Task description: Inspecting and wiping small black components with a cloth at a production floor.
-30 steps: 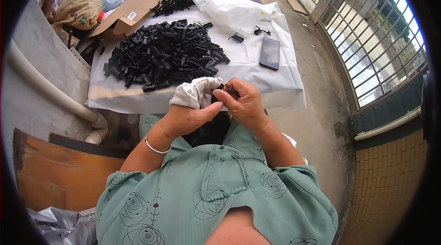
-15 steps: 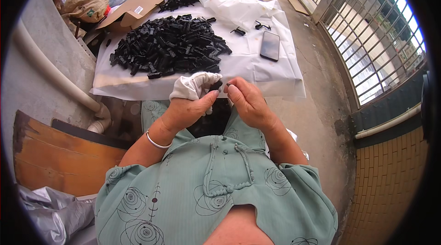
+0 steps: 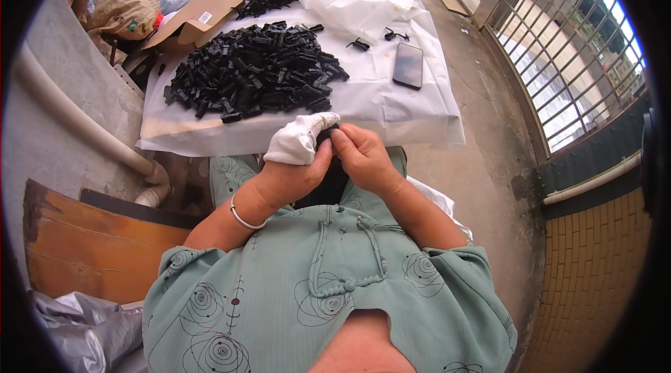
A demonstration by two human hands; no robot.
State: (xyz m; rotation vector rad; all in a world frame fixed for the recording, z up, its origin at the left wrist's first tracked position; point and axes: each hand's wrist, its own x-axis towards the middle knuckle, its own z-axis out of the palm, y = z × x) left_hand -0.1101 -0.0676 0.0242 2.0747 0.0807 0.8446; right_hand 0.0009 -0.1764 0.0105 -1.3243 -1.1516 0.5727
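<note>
My left hand (image 3: 299, 176) wears a white cloth covering (image 3: 297, 141) over its fingers, while the thumb is bare. It grips a small black plastic part (image 3: 325, 134), mostly hidden by the fingers. Close against it, my right hand (image 3: 365, 158) is bare, with thumb and fingertips pinched on the same part. Any tiny piece between those right fingertips is hidden. Just beyond my hands, a large heap of similar black plastic parts (image 3: 255, 72) lies on the white-sheeted table (image 3: 377, 111).
A smaller pile of thin black pieces (image 3: 267, 1) lies at the table's back, beside a cardboard flap (image 3: 199, 20). Two loose black parts (image 3: 359, 45) and a phone (image 3: 407, 66) rest on the right side. A pipe (image 3: 77, 111) runs along the left wall; a barred window (image 3: 570, 44) stands right.
My right hand has moved left, and its fingertips now meet the black part in my left hand. Before, they were apart, with a small dark piece at the right fingertips.
</note>
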